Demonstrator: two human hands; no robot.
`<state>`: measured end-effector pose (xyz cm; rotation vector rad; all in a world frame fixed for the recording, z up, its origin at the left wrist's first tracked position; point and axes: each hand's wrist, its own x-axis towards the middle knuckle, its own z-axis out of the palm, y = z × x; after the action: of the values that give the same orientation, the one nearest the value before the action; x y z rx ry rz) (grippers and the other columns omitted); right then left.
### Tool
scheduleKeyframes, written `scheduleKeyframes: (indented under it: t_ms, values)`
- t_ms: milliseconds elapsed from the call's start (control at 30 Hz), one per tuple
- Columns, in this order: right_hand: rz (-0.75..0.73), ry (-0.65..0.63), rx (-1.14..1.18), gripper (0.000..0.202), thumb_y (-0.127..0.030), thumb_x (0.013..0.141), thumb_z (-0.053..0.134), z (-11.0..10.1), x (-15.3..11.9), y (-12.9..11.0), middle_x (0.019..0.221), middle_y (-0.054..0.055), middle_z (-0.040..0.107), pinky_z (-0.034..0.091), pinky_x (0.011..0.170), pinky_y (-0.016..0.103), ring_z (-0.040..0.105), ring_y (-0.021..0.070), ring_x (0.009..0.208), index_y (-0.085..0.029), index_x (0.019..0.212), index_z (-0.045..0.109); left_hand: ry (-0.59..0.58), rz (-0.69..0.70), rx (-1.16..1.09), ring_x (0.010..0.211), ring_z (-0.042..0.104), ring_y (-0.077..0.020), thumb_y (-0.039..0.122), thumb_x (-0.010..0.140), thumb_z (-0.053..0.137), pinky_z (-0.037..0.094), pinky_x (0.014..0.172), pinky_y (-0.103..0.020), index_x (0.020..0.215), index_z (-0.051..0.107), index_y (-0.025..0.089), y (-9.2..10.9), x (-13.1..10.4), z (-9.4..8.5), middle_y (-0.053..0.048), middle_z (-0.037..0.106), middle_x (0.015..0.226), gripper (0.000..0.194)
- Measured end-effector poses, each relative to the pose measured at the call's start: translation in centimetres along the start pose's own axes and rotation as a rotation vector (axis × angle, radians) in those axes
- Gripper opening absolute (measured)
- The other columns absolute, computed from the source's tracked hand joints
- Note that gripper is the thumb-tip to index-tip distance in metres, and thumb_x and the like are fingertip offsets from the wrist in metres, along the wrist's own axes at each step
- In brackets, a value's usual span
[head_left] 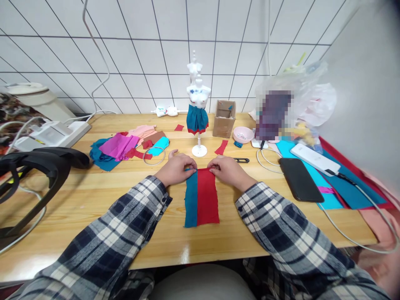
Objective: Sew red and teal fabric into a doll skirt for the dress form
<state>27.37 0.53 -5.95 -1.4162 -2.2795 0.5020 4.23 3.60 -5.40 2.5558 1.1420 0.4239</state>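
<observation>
A two-coloured piece of fabric [207,200], teal on the left and red on the right, lies on the wooden table in front of me. My left hand [178,168] pinches its top edge near where the teal meets the red. At the top right corner, my right hand [227,170] grips the red side between thumb and fingers. Just beyond my hands a small white mannequin [199,93] stands upright on a round base, dressed in a teal skirt [197,118] with a red hem. A metal ring [154,156] rests left of my left hand.
Fabric scraps [120,146] are heaped at left, near a black headset [43,183] and a power strip [56,135]. A cardboard box [223,121] and pink bowl [243,135] stand behind. Right are a black phone [300,179], a white power bank [315,159] and cables.
</observation>
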Motion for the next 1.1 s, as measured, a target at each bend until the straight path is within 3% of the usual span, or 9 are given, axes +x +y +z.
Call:
scheduleKeyframes:
  t_ms: [300,600,867,1100]
  values:
    - [-0.047,0.009,-0.041,0.020,-0.015,0.084,0.062,0.0,-0.1,0.2,0.093,0.006,0.068,0.043,0.076,0.026,0.061,0.0165,0.086,-0.017,0.100,0.073,0.014,0.008,0.025,0.094,0.064,-0.0199,0.027,0.080,0.059,0.015,0.109,-0.053,0.087,0.069,0.025,-0.4,-0.1,0.3,0.001,0.072,0.089,0.013]
    - [-0.069,-0.005,-0.070,0.016,-0.011,0.084,0.059,-0.1,0.0,0.4,0.090,0.005,0.070,0.043,0.076,0.026,0.062,0.0171,0.085,-0.017,0.090,0.072,0.021,0.037,0.060,0.097,0.064,-0.0207,0.024,0.080,0.056,0.016,0.109,-0.054,0.088,0.068,0.025,-0.1,-0.4,0.1,0.001,0.073,0.091,0.014]
    - [-0.132,-0.113,-0.220,0.023,-0.011,0.089,0.052,-0.7,-0.4,0.3,0.098,0.007,0.069,0.043,0.079,0.026,0.062,0.0181,0.094,-0.018,0.095,0.072,0.010,0.193,0.256,0.098,0.061,-0.0229,0.015,0.081,0.051,0.021,0.108,-0.054,0.089,0.071,0.026,0.3,-0.9,-0.3,-0.001,0.073,0.092,0.024]
    - [-0.085,-0.229,-0.399,0.030,-0.014,0.090,0.050,-2.2,-1.1,-1.3,0.104,0.007,0.068,0.040,0.067,0.028,0.063,0.0219,0.096,-0.025,0.103,0.075,-0.019,0.267,0.359,0.096,0.058,-0.0248,0.019,0.087,0.052,0.017,0.108,-0.060,0.089,0.074,0.029,1.4,-1.2,-1.2,-0.001,0.075,0.089,0.025]
